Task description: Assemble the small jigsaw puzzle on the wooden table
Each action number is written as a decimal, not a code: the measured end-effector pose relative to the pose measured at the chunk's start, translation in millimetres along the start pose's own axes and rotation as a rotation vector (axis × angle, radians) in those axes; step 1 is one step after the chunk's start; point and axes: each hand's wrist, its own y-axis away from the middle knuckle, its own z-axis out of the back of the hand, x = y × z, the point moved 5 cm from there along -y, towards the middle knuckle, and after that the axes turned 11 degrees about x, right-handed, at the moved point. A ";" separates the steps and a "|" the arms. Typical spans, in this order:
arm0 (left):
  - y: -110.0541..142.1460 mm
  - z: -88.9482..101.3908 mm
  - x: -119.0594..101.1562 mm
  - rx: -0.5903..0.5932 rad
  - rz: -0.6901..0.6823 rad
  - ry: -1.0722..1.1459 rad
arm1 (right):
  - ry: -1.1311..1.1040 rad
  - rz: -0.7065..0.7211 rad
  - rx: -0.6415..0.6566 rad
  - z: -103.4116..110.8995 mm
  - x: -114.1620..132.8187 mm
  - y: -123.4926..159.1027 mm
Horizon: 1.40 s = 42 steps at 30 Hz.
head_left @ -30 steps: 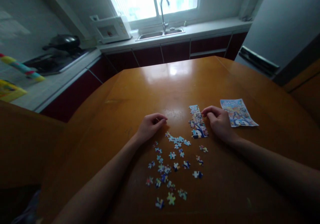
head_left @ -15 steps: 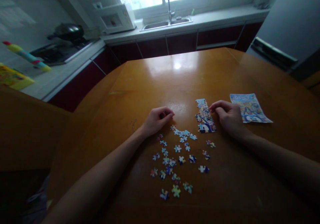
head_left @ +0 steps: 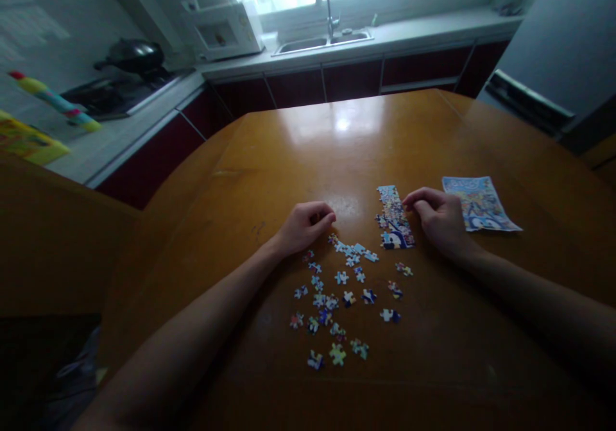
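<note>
A partly assembled jigsaw puzzle (head_left: 395,216) forms a narrow upright strip on the table, with a blue-and-white figure at its near end. At its right edge is my right hand (head_left: 440,219), fingers curled and thumb and fingertips closed; any piece between them is hidden. My left hand (head_left: 307,227) rests on the table left of the strip, fingers curled and thumb against the fingertips, with no piece showing. Between my forearms lie several loose jigsaw pieces, among them a yellow-green piece (head_left: 337,354), a white-and-blue piece (head_left: 389,315) and a cluster of pale blue pieces (head_left: 353,251).
A creased picture sheet (head_left: 484,203) lies right of my right hand on the wooden table (head_left: 298,155). Beyond are a counter with a sink (head_left: 308,45), a white microwave (head_left: 224,30) and a dark pan (head_left: 135,54) on the stove. A pale appliance stands at right.
The view has shifted slightly, so the table things appear a little higher. Both hands stay at nearly the same places and the pieces keep their layout.
</note>
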 end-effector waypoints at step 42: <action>-0.5 -5.9 -1.8 0.088 -0.049 -0.240 | 0.046 0.026 0.009 0.7 2.8 1.3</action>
